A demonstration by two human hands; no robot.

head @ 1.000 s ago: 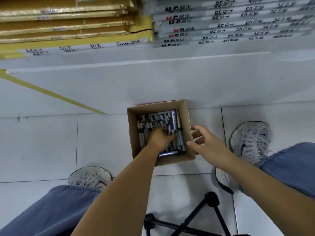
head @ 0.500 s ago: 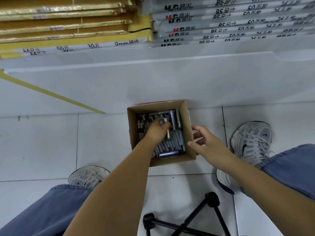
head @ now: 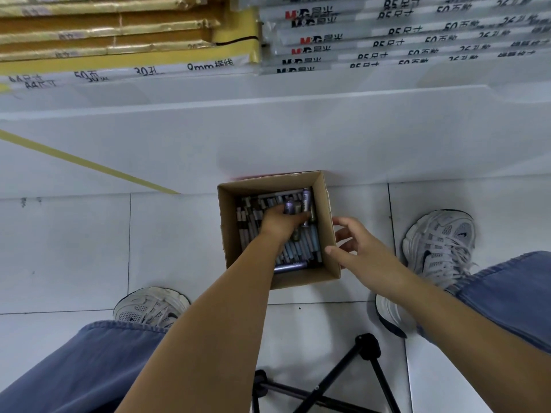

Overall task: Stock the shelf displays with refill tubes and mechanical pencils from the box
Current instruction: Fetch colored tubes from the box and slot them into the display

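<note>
Lit evenly and brightly from overhead, with soft, faint shadows beside the box (head: pixel 323 234) on the pale floor (head: pixel 74 248). Dim inside the box, contents slightly blurred. Bent by wide-angle distortion far from the box, the shelf (head: pixel 268 102) edge curving. Mild glare above it on wrapped stacks (head: pixel 417 37).

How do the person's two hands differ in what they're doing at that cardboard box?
The left hand is inside the cardboard box, down among the tubes; the right hand is outside, by the box's right wall. The left hand's fingers are curled around purple tubes; the right hand's are spread and hold nothing. The left hand shows its back, with fingertips hidden; the right hand's thumb and fingers are plainly visible. Both are bare and reach toward the same box.
</note>
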